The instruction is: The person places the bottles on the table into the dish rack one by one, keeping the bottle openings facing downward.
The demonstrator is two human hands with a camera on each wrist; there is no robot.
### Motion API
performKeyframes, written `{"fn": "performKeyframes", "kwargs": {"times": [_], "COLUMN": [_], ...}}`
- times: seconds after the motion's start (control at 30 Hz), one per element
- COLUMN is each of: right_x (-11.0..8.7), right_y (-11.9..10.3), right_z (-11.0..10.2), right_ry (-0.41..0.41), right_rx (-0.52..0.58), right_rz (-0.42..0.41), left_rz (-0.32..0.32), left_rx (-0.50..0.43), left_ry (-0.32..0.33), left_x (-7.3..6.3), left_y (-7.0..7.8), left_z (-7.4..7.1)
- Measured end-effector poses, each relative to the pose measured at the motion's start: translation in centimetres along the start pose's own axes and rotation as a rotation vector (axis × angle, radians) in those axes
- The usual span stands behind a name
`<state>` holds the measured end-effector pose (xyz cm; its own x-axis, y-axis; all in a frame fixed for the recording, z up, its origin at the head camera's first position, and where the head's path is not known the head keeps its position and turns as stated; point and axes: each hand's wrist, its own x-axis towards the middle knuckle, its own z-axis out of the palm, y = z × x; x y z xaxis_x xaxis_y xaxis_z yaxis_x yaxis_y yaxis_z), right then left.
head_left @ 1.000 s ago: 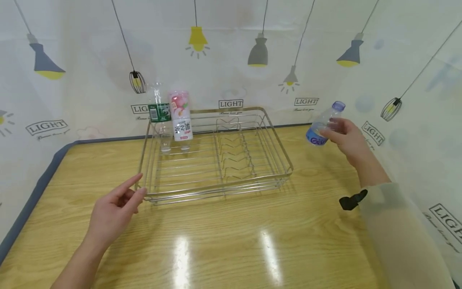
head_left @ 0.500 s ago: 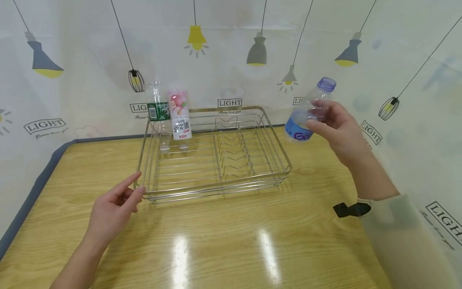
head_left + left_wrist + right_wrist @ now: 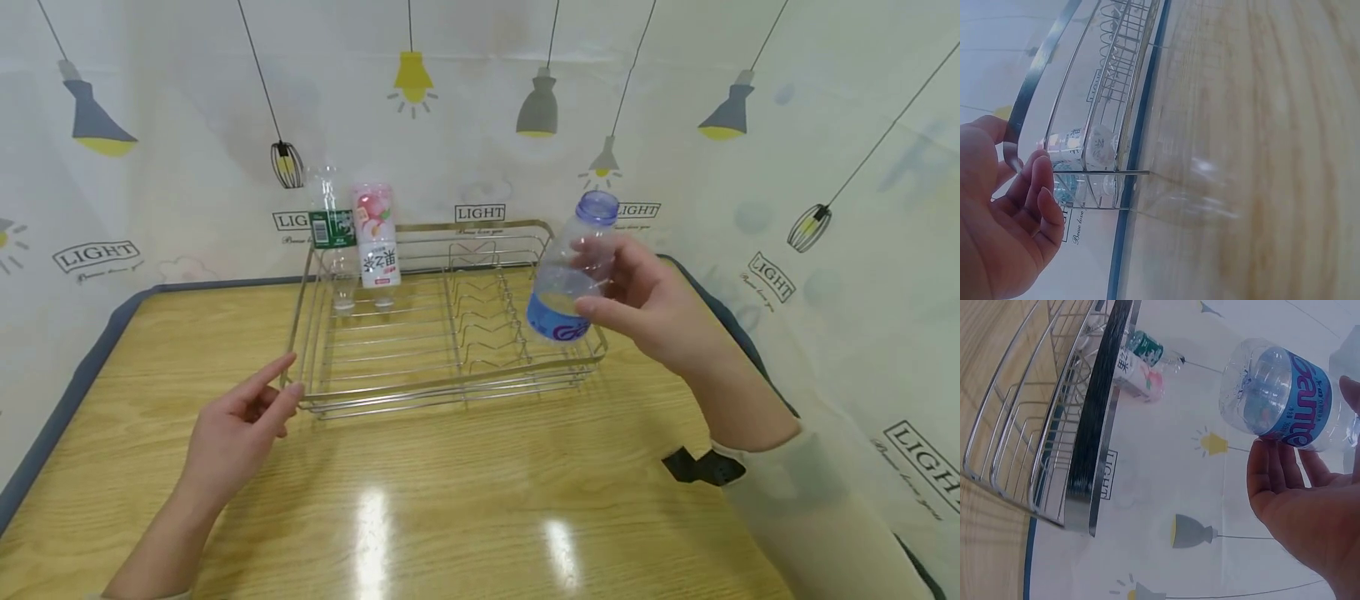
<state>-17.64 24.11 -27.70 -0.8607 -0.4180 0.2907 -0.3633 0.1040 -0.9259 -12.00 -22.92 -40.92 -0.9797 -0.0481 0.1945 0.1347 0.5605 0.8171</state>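
My right hand (image 3: 652, 308) grips a clear plastic bottle (image 3: 558, 283) with a blue label and an uncapped purple neck. It is tilted, neck up, above the right part of a wire dish rack (image 3: 390, 392). The right wrist view shows the bottle (image 3: 1307, 400) apart from the rack's rim (image 3: 1094, 425). At the rack's near left corner, my left hand (image 3: 236, 425) pinches the metal rim (image 3: 1038, 65) between thumb and fingers. Inside the rack's back left, a green-labelled clear bottle (image 3: 333, 229) and a pink and white bottle (image 3: 377, 237) stand neck down, side by side.
A wood-grain table (image 3: 465, 492) carries the rack. Wavy wire dividers (image 3: 487, 312) run front to back across the rack's right half. Behind the table hangs a wall covering (image 3: 465, 142) printed with lamps, with a dark blue border (image 3: 225, 282) along its foot.
My right hand has lifted the blue-labelled bottle and carried it left, from beside the rack to over its right part. The left hand stays at the rack's corner; the two other bottles have not moved.
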Motion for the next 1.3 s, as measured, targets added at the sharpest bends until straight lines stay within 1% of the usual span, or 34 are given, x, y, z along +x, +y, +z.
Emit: {"fn": "performKeyframes", "kwargs": {"times": [0.07, 0.23, 0.3, 0.37, 0.43, 0.5, 0.57, 0.63, 0.73, 0.8, 0.87, 0.97, 1.03, 1.17, 1.23, 1.3], "right_x": [0.1, 0.4, 0.6, 0.7, 0.8, 1.0, 1.2, 1.3, 1.3, 1.3, 1.3, 1.2, 1.1, 1.0, 0.9, 0.9], "right_y": [0.0, 0.2, 0.4, 0.5, 0.7, 0.8, 0.9, 0.9, 1.0, 1.1, 1.3, 1.5, 1.6, 1.7, 1.8, 1.9], "right_z": [0.8, 2.6, 3.2, 3.8, 4.3, 4.8, 5.3, 5.8, 6.4, 6.8, 7.2, 7.9, 8.2, 8.7, 8.9, 9.1], "right_ry": [-0.035, -0.098, -0.110, -0.121, -0.135, -0.151, -0.168, -0.182, -0.205, -0.219, -0.233, -0.250, -0.262, -0.287, -0.295, -0.303], "right_rx": [-0.010, -0.085, -0.106, -0.111, -0.110, -0.112, -0.117, -0.125, -0.119, -0.108, -0.094, -0.087, -0.088, -0.107, -0.120, -0.129], "right_rz": [0.015, 0.050, 0.049, 0.043, 0.031, 0.009, -0.011, -0.028, -0.043, -0.051, -0.059, -0.061, -0.052, -0.031, -0.026, -0.026], "left_rz": [-0.005, -0.021, -0.015, -0.001, 0.019, 0.055, 0.111, 0.179, 0.280, 0.328, 0.361, 0.389, 0.394, 0.381, 0.369, 0.372], "left_rx": [0.007, 0.029, 0.039, 0.050, 0.042, 0.006, -0.056, -0.124, -0.196, -0.224, -0.239, -0.257, -0.264, -0.261, -0.255, -0.253], "left_ry": [-0.007, -0.032, -0.023, 0.007, 0.044, 0.067, 0.067, 0.044, -0.013, -0.063, -0.114, -0.175, -0.194, -0.187, -0.179, -0.170], "left_x": [0.0, 0.0, -0.1, -0.1, -0.3, -0.6, -0.8, -0.9, -0.9, -0.8, -0.6, -0.2, 0.0, 0.6, 0.8, 1.1], "left_y": [0.1, 0.4, 0.7, 1.0, 1.6, 2.6, 3.8, 5.2, 7.2, 8.4, 9.3, 10.6, 11.3, 12.6, 13.1, 13.5], "left_z": [-0.1, -0.5, -0.6, -0.6, -0.6, -0.4, 0.0, 0.6, 1.7, 2.4, 3.1, 4.0, 4.5, 5.0, 5.1, 5.1]}}
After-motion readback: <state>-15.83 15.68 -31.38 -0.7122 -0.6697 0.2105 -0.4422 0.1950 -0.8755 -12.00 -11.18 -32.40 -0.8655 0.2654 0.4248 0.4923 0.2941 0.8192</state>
